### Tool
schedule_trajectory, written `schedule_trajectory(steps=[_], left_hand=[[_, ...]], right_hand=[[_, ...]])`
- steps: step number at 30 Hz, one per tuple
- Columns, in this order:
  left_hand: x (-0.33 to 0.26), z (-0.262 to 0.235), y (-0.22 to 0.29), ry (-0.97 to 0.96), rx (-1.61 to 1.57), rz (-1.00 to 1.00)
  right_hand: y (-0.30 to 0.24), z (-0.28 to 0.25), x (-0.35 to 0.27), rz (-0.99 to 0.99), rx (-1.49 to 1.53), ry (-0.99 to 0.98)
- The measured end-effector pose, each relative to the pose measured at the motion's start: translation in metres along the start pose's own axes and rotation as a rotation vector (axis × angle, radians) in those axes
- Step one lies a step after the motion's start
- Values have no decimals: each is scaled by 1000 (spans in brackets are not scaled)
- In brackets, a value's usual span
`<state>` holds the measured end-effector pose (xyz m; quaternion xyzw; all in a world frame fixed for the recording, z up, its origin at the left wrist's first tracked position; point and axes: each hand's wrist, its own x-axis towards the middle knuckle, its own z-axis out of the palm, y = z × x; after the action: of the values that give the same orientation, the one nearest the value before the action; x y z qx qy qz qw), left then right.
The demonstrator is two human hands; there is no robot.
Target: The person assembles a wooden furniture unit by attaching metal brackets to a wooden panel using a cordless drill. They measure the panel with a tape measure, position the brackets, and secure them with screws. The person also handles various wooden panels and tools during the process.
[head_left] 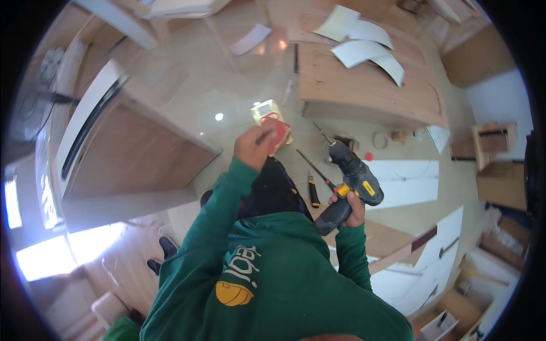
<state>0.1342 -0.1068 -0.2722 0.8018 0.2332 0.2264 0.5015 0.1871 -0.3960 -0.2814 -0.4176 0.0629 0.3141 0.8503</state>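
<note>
My right hand (pixel 355 209) is wrapped round the handle of a black and yellow cordless drill (pixel 361 181), whose long bit points away to the upper left. My left hand (pixel 251 149) is raised in front of me with its fingers closed. Something small and dark shows at its fingertips, too small to name. Just beyond those fingers, overlapping them in view, is a red and yellow container (pixel 278 129). Below the drill's bit, between my hands, lie a thin dark tool with a red-and-black handle (pixel 318 171) and a yellow-black utility knife (pixel 313 190).
A wooden cabinet panel (pixel 136 148) stands at the left. Ahead on the right, a low wooden piece (pixel 364 77) bears several curved white sheets (pixel 369 48). A tape roll (pixel 380 140) and a white board (pixel 404 181) lie on the right. Cardboard boxes (pixel 500 184) stand along the right edge.
</note>
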Motion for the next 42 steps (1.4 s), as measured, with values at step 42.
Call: schedule_trajectory(steps=[42], left_hand=[[-55,-284,218,402,995,246]], right_hand=[[-62,160,49,131,-217,-521]])
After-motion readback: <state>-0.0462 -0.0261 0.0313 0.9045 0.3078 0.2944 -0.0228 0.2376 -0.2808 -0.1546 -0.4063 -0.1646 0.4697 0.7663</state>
